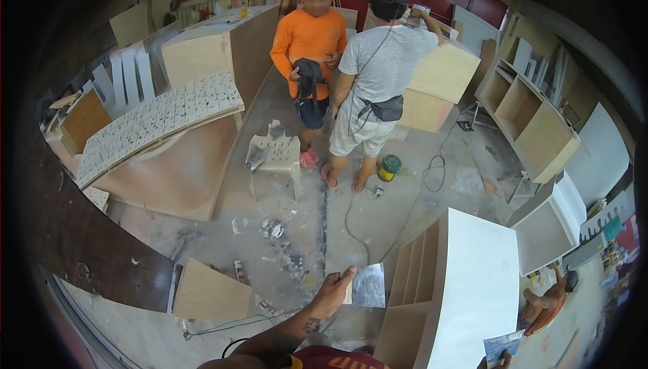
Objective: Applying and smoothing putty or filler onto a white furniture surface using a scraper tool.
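Note:
My left hand reaches out over the dusty floor with its fingers closed on the edge of a shiny grey flat sheet. My forearm runs back to the lower edge of the picture. At the bottom right, only the fingertips of my right hand show. They pinch a small bluish-grey sheet, just in front of a white cabinet with open wooden shelves that stands to the right of my left hand.
Two people stand ahead, one in an orange shirt, one in a grey shirt. Near their feet are a pale plastic stool, a green can and a cable. A curved wooden counter fills the left. A plywood board lies nearby. Another person crouches at right.

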Demonstrator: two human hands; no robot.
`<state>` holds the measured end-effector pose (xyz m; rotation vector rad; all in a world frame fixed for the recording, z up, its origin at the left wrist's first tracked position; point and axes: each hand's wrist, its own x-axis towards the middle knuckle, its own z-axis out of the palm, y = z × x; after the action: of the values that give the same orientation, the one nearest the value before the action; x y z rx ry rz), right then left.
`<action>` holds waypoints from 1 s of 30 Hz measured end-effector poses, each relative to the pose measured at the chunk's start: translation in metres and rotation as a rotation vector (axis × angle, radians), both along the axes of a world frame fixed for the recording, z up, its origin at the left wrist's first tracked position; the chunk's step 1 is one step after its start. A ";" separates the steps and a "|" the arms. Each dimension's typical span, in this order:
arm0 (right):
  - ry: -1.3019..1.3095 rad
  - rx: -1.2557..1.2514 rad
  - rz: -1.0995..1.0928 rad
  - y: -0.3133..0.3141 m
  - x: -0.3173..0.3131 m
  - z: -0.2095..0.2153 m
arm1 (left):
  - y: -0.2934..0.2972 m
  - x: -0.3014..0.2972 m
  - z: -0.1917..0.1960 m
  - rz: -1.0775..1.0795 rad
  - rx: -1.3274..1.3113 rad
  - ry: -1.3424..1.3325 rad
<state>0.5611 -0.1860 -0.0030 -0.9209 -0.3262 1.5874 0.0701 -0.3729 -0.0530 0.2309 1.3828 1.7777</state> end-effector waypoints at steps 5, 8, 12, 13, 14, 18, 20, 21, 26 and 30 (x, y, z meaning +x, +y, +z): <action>0.053 -0.033 -0.037 0.010 0.003 -0.026 | 0.011 0.002 0.008 0.001 0.014 -0.091; 0.024 -0.044 -0.036 0.001 -0.006 -0.018 | 0.010 0.000 0.020 -0.026 0.057 -0.144; -0.075 0.021 -0.044 0.014 0.049 -0.062 | 0.024 0.002 -0.013 -0.059 0.186 -0.202; -0.111 0.048 -0.058 0.002 0.047 -0.061 | 0.027 0.003 -0.016 -0.089 0.228 -0.306; -0.075 0.069 -0.051 -0.002 0.045 -0.056 | 0.027 0.005 -0.019 -0.122 0.213 -0.327; -0.380 0.218 -0.062 -0.020 0.064 -0.063 | 0.039 0.024 0.005 -0.108 0.319 -0.477; -0.174 0.005 -0.047 -0.001 0.032 -0.040 | 0.030 0.004 -0.059 -0.116 0.377 -0.467; -0.222 0.034 -0.057 0.006 0.056 -0.044 | 0.037 0.015 -0.042 -0.153 0.364 -0.443; -0.705 0.050 -0.139 0.016 0.132 -0.045 | 0.034 0.019 -0.062 -0.277 0.253 -0.385; -1.749 -0.037 0.186 0.070 0.168 -0.052 | 0.064 0.077 -0.045 -0.198 0.112 -0.387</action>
<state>0.7293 -0.1156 -0.0549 -2.1542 -1.5776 0.5083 0.1476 -0.3092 -0.0978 0.0734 0.9541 1.6316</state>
